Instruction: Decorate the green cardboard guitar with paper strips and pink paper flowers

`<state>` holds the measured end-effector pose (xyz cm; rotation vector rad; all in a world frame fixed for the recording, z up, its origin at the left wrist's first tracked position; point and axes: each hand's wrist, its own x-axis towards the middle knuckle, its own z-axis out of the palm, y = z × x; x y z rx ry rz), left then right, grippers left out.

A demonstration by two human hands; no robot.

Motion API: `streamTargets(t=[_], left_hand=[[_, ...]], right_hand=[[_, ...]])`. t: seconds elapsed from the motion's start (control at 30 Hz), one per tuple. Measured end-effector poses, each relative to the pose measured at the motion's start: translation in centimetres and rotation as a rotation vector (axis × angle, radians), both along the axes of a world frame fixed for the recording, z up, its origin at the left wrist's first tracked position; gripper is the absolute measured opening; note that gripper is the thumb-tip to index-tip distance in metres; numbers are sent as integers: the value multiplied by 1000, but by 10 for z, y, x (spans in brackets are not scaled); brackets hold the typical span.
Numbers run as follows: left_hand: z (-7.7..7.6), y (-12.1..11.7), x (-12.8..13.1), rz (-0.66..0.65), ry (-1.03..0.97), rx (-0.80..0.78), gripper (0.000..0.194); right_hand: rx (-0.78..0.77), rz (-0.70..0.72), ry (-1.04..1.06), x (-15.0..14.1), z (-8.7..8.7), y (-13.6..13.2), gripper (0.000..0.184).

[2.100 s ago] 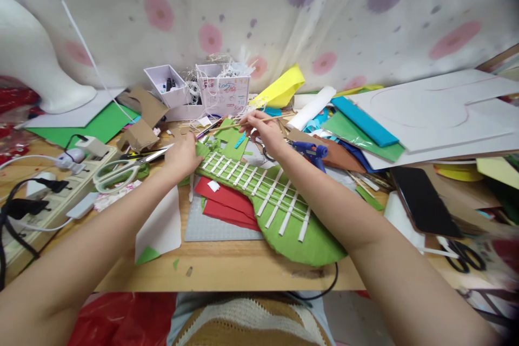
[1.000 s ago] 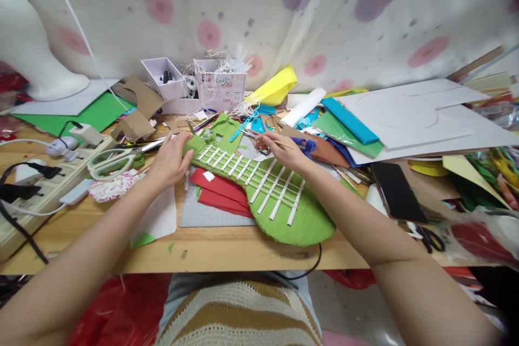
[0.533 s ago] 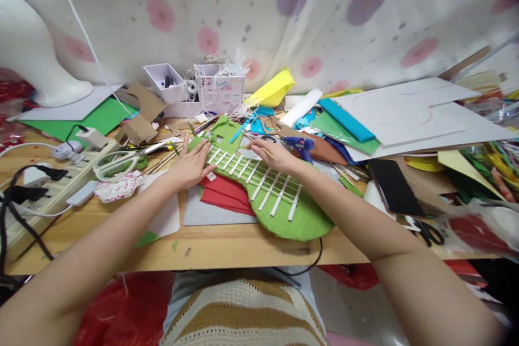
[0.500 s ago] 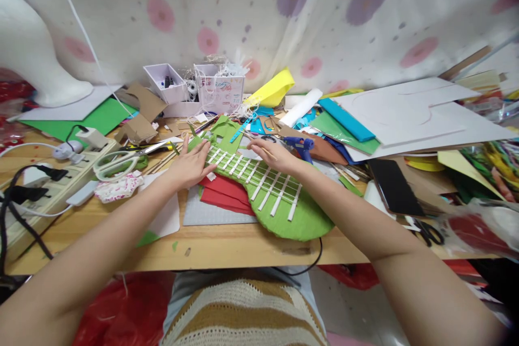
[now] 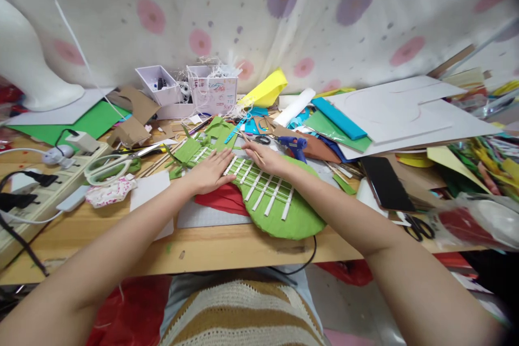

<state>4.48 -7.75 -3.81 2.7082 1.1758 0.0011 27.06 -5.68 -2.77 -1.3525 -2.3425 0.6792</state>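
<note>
- One pair of cream-handled metal scissors (image 5: 109, 165), left.
- Left hand (image 5: 213, 172): open, palm down on the narrow neck.
- One green paper-covered guitar shape (image 5: 271, 190): beneath both hands, long axis running far-left to near-right.
- Right hand (image 5: 263, 157): gripping one thin tan stick (image 5: 259, 157), nearer the wide end.

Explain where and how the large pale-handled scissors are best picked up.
Probably by the pale looped handles, reaching from the left: the loops face that way, while the blades point right. Patterned cloth crowds the near loop, so coming from above seems safest.
</note>
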Motion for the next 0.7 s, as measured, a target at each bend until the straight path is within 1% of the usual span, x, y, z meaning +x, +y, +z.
streamTargets(t=[0.1, 0.2, 0.33, 0.7], left_hand=[[-3, 3, -6, -12, 46, 32, 83], [-4, 5, -11, 14, 49, 51, 84], [-3, 5, -14, 51, 54, 33, 80], [-3, 8, -20, 175, 94, 57, 73]], right_hand=[[-6, 7, -14, 2, 0, -2, 37], [0, 21, -18, 3, 2, -4, 37], [-6, 28, -31, 3, 4, -6, 37], [-26, 35, -58, -1, 7, -9, 37]])
